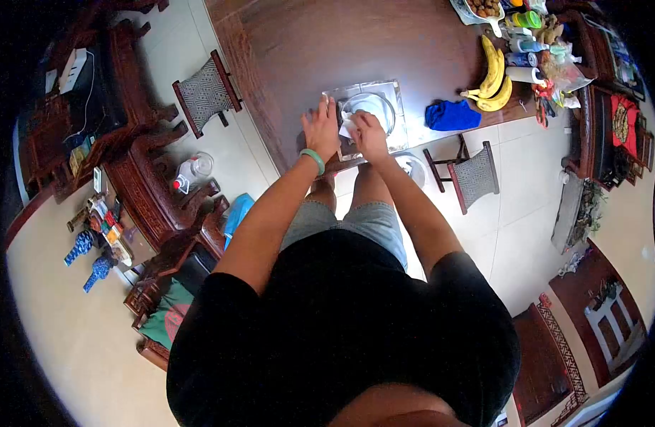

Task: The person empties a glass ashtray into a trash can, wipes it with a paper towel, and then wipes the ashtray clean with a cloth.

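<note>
The head view shows a dark wooden table (306,50) filling the top middle, the person's bare forearms reaching up to its near edge. Two woven stools stand on the floor, one (204,95) off the table's left side, the other (475,178) near its right end. At the near edge lies a square tray (400,124) with a round, pale dish (374,103) on it; to their right are a bunch of bananas (497,98) and a crumpled blue cloth (452,115). The left hand (322,134) has its fingers stretched out and a little parted, around no object that shows; they lie over the tray's left edge, and whether they press on it I cannot tell. Its back faces up, fingertips pointing away from the body, the forearm slanting in from the lower left. The right hand (371,139) has its fingers bent and drawn together, pinching a white tissue (347,124) over the dish's near left part; the thumb is hard to make out. This hand tilts toward the left one, close but apart, its forearm slanting in from the lower right. A green bracelet (315,161) rings the left wrist.
</note>
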Demonstrator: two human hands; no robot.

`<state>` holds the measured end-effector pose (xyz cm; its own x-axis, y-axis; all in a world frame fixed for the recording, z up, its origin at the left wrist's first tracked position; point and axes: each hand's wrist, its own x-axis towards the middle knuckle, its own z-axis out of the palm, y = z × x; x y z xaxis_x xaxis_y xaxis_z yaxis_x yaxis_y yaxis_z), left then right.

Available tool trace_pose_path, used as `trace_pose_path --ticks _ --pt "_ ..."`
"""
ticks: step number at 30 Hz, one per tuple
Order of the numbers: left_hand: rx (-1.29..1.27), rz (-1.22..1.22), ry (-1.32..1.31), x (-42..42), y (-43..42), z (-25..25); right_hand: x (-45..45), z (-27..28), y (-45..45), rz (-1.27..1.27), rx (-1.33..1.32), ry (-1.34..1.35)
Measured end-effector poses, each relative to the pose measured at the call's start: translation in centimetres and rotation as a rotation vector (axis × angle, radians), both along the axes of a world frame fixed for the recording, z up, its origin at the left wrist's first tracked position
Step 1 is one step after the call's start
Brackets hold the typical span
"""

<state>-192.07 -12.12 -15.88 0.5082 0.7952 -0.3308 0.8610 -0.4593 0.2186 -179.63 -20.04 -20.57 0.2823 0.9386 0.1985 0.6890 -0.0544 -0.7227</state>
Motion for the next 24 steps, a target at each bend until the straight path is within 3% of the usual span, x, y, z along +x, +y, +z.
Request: trace_pose_path --ticks 3,10,13,14,16,17,21,22,24 --pt "-0.065 0.0 -0.01 0.3 0.1 0.8 0.5 0.5 -0.4 0.22 -0.073 0.056" --pt "-0.059 0.002 0.046 0.1 -0.1 1.0 1.3 -1.1 -0.7 0.411 -0.165 -0.123" --pt "-0.073 -0.007 0.033 0.2 0.3 1.4 3.2 -0.7 -0.6 0.694 -0.335 -0.294" --pt "-0.071 -0.005 0.029 0.2 0.4 1.3 3.6 -1.0 -0.8 0.695 -0.335 -0.298" --pt "-0.068 -0.004 0.019 0.0 0.4 1.2 4.1 -1.4 -0.9 0.737 -0.314 -0.586" --pt "-0.061 -0.011 0.021 0.0 0.3 1.2 4.2 -1.5 -1.0 0.632 -0.38 -0.654" --pt "-0.076 -0.004 0.029 0.0 0.3 0.9 5.9 1.6 1.4 0.421 -0.359 -0.452" --pt "-0.084 -0.006 0.029 -0.2 0.2 0.6 5.7 1.0 2.3 0.395 -0.177 -0.546" --pt "-0.034 -0.014 -0.001 -0.3 0.0 -0.1 5.6 -1.4 3.3 0.47 -0.328 -0.776"
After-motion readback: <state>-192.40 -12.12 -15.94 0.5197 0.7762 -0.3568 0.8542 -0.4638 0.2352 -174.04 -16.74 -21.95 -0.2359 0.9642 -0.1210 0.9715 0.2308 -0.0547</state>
